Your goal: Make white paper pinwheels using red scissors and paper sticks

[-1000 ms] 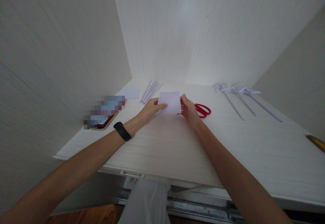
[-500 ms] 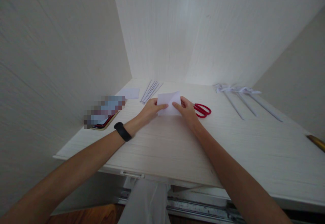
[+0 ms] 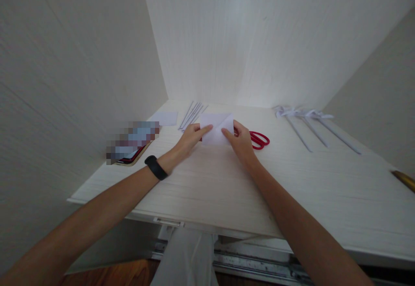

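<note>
Both hands meet at the middle of the frame on a small white paper sheet [image 3: 216,129] lying on the pale counter [image 3: 292,182]: the left hand [image 3: 191,137] presses its fingers flat on the sheet's left edge, the right hand [image 3: 239,139] pins the folded right part. Red scissors [image 3: 259,139] lie just right of the right hand; folded paper strips [image 3: 193,114] lie just beyond the sheet.
</note>
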The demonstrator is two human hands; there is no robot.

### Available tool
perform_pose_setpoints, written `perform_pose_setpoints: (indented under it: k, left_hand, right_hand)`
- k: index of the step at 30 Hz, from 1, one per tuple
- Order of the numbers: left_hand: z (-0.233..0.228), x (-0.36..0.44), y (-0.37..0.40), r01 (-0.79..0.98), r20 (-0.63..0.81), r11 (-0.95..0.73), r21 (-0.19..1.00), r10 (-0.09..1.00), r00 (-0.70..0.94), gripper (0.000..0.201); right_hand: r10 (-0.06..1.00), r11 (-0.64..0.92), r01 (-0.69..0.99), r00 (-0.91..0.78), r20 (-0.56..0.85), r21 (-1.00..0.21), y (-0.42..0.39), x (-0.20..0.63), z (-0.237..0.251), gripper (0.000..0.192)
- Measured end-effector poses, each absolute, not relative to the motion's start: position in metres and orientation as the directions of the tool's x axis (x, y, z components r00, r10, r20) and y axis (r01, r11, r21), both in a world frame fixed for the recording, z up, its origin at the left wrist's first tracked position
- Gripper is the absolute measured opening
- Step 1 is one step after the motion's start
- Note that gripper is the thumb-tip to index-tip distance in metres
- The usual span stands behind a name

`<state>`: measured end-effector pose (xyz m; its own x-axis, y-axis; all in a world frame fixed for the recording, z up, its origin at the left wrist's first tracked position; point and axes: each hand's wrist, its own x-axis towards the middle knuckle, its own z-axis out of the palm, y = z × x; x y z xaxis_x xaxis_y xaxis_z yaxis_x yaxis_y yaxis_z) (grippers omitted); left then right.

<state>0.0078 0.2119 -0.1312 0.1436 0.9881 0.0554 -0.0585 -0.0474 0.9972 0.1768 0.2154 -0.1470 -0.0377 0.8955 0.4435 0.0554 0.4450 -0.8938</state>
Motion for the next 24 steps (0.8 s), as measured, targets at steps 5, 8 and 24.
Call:
perform_pose_setpoints:
  k: [5,8,24]
  left_hand:
    - [-0.131,0.008,0.212,-0.126,0.019,-0.005,0.992,0.994,0.110,0.025]
    - [-0.131,0.008,0.212,-0.213,-0.023,0.058,0.975,0.986,0.166,0.026]
    - [-0.120,0.009,0.215,-0.396,-0.159,0.233,0.888,0.965,0.210,0.016]
  right_hand:
    - [0.815,0.575,0.191,-0.050,0.577,-0.795,0.214,0.177,-0.146,0.018]
    - [0.743,0.658,0.278,-0.085,0.664,-0.700,0.216,0.178,-0.146,0.022]
    - [0.569,0.760,0.592,-0.409,0.714,-0.266,0.204,0.184,-0.140,0.052]
